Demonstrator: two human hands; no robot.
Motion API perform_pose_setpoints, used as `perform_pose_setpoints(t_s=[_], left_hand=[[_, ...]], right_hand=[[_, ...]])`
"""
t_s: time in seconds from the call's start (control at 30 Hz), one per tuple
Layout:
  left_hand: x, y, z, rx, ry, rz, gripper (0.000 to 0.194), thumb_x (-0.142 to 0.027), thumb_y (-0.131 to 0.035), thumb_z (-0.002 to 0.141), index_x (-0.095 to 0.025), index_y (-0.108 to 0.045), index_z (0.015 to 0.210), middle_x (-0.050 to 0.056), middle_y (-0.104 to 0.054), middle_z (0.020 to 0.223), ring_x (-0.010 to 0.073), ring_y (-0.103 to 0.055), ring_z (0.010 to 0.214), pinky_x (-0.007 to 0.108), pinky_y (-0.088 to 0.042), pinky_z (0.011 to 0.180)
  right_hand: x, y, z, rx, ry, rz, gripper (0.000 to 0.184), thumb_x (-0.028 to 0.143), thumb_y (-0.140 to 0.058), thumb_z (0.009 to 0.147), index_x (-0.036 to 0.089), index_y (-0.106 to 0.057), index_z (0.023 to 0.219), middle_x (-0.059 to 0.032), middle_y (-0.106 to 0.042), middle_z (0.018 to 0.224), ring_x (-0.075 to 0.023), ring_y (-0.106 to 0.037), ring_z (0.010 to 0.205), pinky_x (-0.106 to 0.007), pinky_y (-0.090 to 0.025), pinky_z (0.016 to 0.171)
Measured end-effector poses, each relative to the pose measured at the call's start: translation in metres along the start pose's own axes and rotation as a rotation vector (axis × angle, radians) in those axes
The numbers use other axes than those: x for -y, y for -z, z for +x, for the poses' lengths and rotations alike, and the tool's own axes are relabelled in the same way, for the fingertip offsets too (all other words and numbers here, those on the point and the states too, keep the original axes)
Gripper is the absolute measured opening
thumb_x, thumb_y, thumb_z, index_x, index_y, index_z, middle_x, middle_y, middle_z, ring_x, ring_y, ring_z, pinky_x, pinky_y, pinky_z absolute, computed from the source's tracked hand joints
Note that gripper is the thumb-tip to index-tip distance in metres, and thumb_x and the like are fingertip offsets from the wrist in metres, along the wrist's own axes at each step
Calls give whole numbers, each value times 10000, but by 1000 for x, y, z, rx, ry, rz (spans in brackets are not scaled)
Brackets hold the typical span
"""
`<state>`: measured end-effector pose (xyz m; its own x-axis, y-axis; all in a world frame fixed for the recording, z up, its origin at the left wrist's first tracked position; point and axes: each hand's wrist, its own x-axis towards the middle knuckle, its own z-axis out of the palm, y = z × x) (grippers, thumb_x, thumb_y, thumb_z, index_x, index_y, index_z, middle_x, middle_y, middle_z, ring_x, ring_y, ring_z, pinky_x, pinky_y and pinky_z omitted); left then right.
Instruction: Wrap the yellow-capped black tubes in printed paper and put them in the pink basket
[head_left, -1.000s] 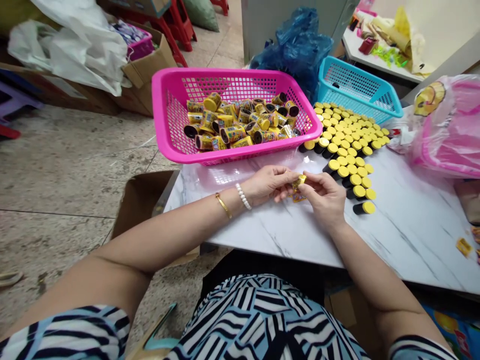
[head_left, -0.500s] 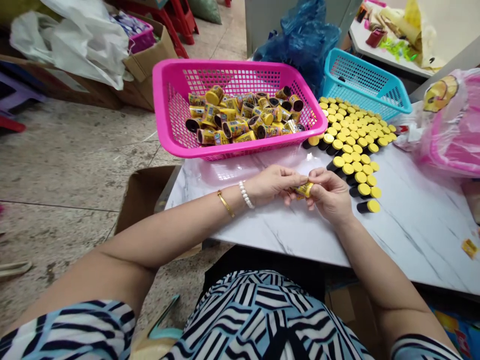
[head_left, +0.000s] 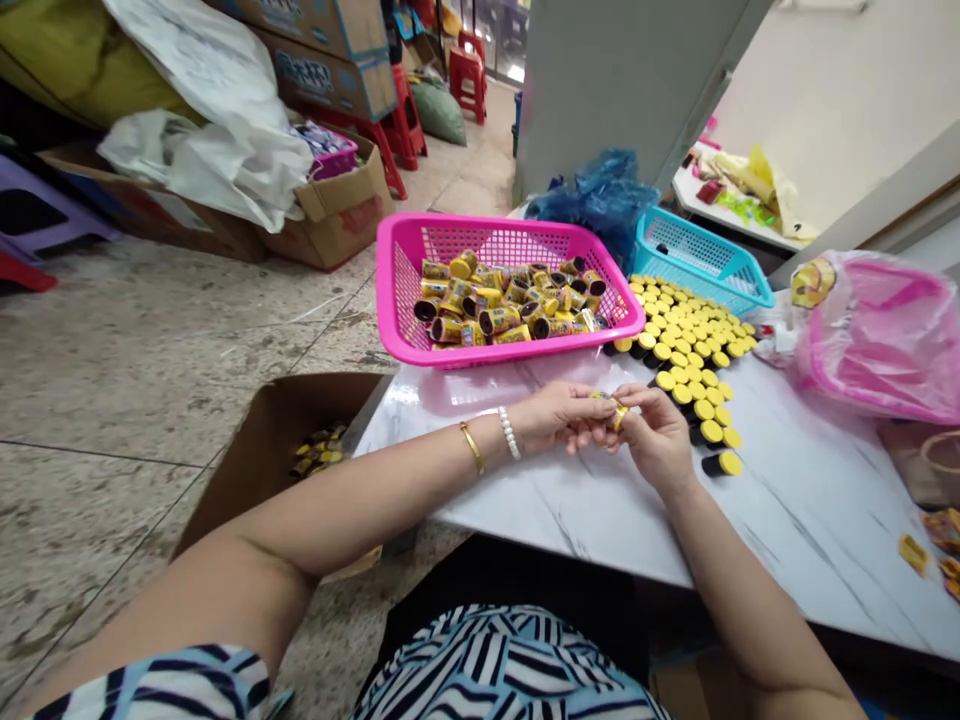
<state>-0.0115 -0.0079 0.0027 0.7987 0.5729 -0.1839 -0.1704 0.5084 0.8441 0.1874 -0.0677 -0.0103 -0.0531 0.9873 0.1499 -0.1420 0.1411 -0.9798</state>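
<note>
Left of a grey cabinet (head_left: 615, 90), red stools (head_left: 466, 72) stand on mottled tiles (head_left: 150, 370).

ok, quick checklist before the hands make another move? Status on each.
1. Left hand on the yellow piece: ok, fingers on it.
2. Right hand on the same piece: ok, fingertips at its right end.
3. Piece fully visible for inspection: not ok, fingers cover part.
4. Right hand clear of the yellow-topped containers: cannot tell, nearest ones look very close.
5. Labelled containers in the pink basket neatly lined up: not ok, jumbled at various angles.
</note>
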Motion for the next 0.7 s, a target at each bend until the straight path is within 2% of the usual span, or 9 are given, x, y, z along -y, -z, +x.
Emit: perform_pose_setpoints(t_s=[0.17,0.27,0.33,0.4,0.47,0.5,0.57,0.63,0.7], left_hand=[[-2,-4,0,-70,4,-27,494,-573,-863,802,-102,-763,911,84,-728,677,95,-566,462,196,-414,412],[-3,-6,2,-192,-58,-21,412,-544,-805,872,-140,-734,907,70,-735,694,102,-575,462,205,-398,420],[-4,-4,2,-325,-116,24,341,-483,-810,877,-164,-699,927,24,-695,628,99,-548,418,198,-352,394],[-7,-1,0,-426,-174,78,300,-416,-821,866,-171,-667,944,-18,-646,571,87,-507,381,186,-301,373],[-11,1,-1,-449,-217,132,286,-391,-813,859,-161,-653,919,-30,-635,565,68,-476,373,177,-285,374],[-13,2,-1,-460,-247,164,296,-402,-809,851,-154,-651,886,-29,-629,559,62,-465,372,176,-281,374],[-15,1,-2,-453,-271,197,329,-433,-816,813,-154,-648,859,-26,-630,566,65,-469,379,179,-271,372],[-16,-1,-4,-433,-268,218,345,-458,-811,793,-162,-648,864,-29,-633,572,70,-463,382,186,-274,380],[-18,-2,-7,-409,-250,301,317,-466,-765,821,-171,-652,848,-30,-629,566,75,-452,386,197,-291,401]], right_hand=[[9,2,-1,38,71,-213,341,322,-905,785,293,-750,1088,-46,-683,1242,-161,-743,854,-314,-684,681],[34,-1,25,-31,73,-383,291,368,-868,832,241,-744,1063,-32,-757,960,-156,-737,718,-314,-666,665],[59,-10,55,-190,127,-486,334,433,-847,846,212,-742,1073,-5,-740,779,-154,-720,635,-302,-653,630],[86,-19,87,-256,266,-540,425,494,-830,842,219,-732,1151,-39,-783,992,-166,-761,762,-303,-667,666],[109,-18,106,-169,340,-646,565,562,-789,861,261,-675,1326,-48,-779,1154,-171,-776,873,-306,-676,717],[118,-14,106,-153,363,-716,548,584,-753,888,263,-682,1327,-48,-778,1168,-173,-779,900,-311,-677,747],[128,3,87,-225,423,-893,456,591,-701,932,251,-738,1234,-51,-784,1143,-190,-777,952,-338,-672,819],[128,27,47,-424,463,-1077,381,574,-671,957,242,-778,1111,-62,-792,1088,-218,-767,986,-382,-660,870],[116,57,0,-651,412,-1198,350,554,-667,956,232,-786,1026,-75,-798,1002,-231,-760,910,-409,-648,829]])
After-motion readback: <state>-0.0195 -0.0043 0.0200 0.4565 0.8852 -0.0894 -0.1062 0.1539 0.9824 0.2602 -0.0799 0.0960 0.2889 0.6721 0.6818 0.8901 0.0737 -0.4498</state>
